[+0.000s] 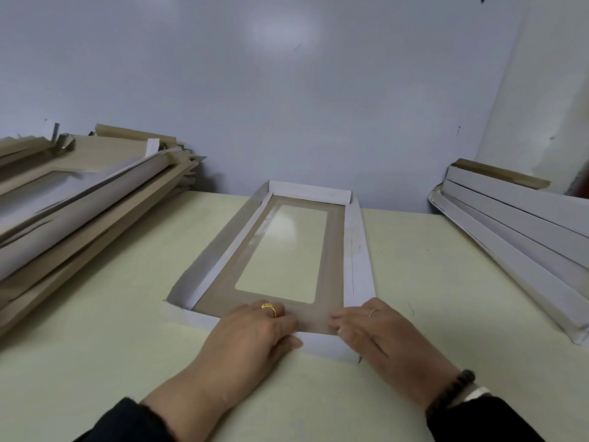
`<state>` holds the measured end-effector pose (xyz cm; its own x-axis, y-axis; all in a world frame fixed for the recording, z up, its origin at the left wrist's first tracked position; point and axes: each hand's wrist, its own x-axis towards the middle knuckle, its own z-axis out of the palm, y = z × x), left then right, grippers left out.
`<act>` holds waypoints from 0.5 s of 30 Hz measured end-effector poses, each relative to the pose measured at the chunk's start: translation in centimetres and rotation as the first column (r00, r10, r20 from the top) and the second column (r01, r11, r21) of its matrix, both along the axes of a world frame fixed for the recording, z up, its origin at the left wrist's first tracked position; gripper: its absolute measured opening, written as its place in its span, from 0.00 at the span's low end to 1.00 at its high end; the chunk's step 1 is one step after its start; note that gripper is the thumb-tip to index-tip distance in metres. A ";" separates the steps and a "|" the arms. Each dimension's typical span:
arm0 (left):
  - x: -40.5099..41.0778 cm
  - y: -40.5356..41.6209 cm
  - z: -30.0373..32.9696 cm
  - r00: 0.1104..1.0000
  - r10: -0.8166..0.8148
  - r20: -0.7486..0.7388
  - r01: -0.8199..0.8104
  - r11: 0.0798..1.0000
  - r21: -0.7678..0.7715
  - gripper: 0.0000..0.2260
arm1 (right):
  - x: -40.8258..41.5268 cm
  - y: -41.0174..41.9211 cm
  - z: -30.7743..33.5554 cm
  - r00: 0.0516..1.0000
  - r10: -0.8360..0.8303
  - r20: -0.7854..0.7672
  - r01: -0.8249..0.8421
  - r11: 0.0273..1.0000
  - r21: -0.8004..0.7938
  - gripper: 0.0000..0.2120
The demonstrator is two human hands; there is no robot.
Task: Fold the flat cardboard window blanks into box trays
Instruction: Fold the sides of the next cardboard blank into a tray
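**Two hands press on the near end of a half-folded blank**

A blank (223, 250) lies flat on the table (414, 282), right in front of the person. It is brown inside and white on the outside. In its middle there is a clear window (283, 250) with round corners.

Both hands rest on the end of the blank that is closest to the person. The left hand (255, 333) lies palm down, with its fingers bent a little and pointing to the right. Its fingertips press on the brown strip just below the window and on the white near flap (322, 346). There is a gold ring (269, 309) on one finger. The right hand (379, 333) lies just beside it, and its fingertips press down on the same brown strip near the corner. It wears a thin ring, and a dark bead band (452, 390) sits on the wrist. The two sets of fingertips are close but do not touch. Neither hand is wrapped round anything; they only push down.

Away from the hands, the far flap (309, 193) stands up. The flap on the left side (207, 253) leans up and out. The flap on the right side (358, 250) lies almost flat.

Well off to the left of the hands is a messy pile (79, 199) of flat blanks. Well off to the right is a stack (516, 224) of white folded trays, leaning by the wall (287, 90).
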<state>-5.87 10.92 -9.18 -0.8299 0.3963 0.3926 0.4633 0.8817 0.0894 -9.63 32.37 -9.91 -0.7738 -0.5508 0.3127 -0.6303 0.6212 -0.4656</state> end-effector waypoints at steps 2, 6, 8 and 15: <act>0.2 0.1 0.2 0.999 -0.001 -0.045 0.000 1.000 -0.020 0.06 | -0.1 0.3 -0.1 1.000 0.018 -0.001 -0.018 0.998 0.054 0.26; 0.3 0.2 0.1 0.998 0.003 -0.061 -0.006 0.999 -0.041 0.08 | -0.2 0.9 0.3 0.999 0.020 -0.039 -0.017 0.996 0.085 0.18; 0.3 0.2 0.0 0.996 0.009 -0.084 -0.012 0.999 -0.036 0.07 | 0.0 0.6 0.7 0.997 0.037 -0.073 -0.027 0.990 0.141 0.15; 0.3 0.3 0.0 0.997 0.005 -0.073 -0.008 0.999 -0.043 0.07 | 0.7 -0.2 1.4 0.991 0.043 -0.128 -0.018 0.981 0.191 0.17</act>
<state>-5.55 11.25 -9.17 -0.8026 0.4084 0.4348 0.4611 0.8872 0.0178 -8.93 32.21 -8.54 -0.7152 -0.6321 0.2982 -0.6978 0.6696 -0.2542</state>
